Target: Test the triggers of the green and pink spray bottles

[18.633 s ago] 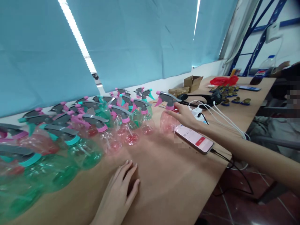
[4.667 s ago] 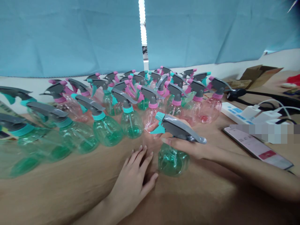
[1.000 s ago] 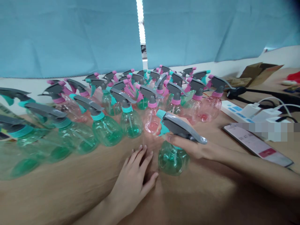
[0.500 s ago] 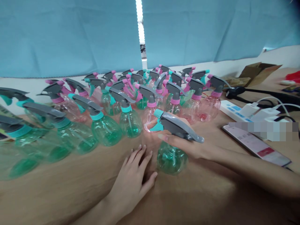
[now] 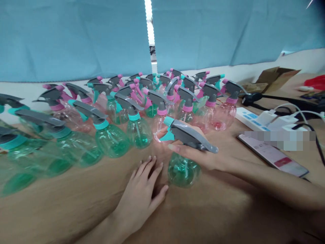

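Observation:
A green spray bottle [image 5: 183, 171] with a grey and turquoise trigger head stands on the wooden table [image 5: 83, 210]. My right hand [image 5: 200, 154] is closed around its neck, just below the head; some fingers are hidden behind it. My left hand [image 5: 142, 189] lies flat on the wood to the left of that bottle, fingers stretched out and holding nothing. Beyond the hands stand several more spray bottles. Closest to my left hand is a green one [image 5: 139, 134], with a larger green one [image 5: 111, 140] beside it. A pink one [image 5: 159, 123] is behind my right fingertips.
Rows of green and pink spray bottles reach back to a blue cloth [image 5: 101, 37]. On the right lie a phone [image 5: 274, 156] and a white power strip [image 5: 250, 118] with chargers and cables. A cardboard box [image 5: 276, 79] and a black strap [image 5: 286, 101] are behind them.
The whole view has shifted slightly, so everything appears a little further left. Both hands keep their poses, and the right one still grips the same spray bottle.

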`<control>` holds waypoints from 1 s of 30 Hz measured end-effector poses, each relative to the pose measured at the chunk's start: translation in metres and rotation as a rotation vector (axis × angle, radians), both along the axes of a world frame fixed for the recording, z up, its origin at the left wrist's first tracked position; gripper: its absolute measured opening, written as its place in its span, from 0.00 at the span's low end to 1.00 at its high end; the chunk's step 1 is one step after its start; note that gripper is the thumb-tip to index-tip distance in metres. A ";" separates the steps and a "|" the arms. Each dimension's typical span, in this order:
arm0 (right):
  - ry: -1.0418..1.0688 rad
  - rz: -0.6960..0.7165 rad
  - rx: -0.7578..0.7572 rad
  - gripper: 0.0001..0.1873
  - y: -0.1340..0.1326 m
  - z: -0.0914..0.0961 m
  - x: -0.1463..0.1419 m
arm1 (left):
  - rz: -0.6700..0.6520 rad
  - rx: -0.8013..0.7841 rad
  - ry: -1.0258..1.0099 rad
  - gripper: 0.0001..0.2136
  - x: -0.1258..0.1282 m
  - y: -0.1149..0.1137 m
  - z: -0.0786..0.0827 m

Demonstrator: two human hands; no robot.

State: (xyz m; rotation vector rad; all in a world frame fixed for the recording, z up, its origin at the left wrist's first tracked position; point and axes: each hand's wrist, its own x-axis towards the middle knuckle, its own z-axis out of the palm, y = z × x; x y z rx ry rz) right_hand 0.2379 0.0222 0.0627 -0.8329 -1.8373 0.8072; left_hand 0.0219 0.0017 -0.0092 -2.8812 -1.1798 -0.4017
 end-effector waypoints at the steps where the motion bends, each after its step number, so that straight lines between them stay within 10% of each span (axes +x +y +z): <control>1: -0.003 0.010 -0.004 0.11 0.000 -0.001 0.000 | 0.000 0.001 -0.005 0.23 0.000 0.000 0.000; 20: 0.076 -0.076 0.051 0.04 0.001 0.000 -0.007 | 0.020 -0.080 -0.156 0.27 0.001 -0.003 0.002; 30: 0.186 0.030 0.038 0.14 0.000 -0.007 -0.055 | 0.077 -0.200 -0.379 0.27 -0.012 -0.027 0.009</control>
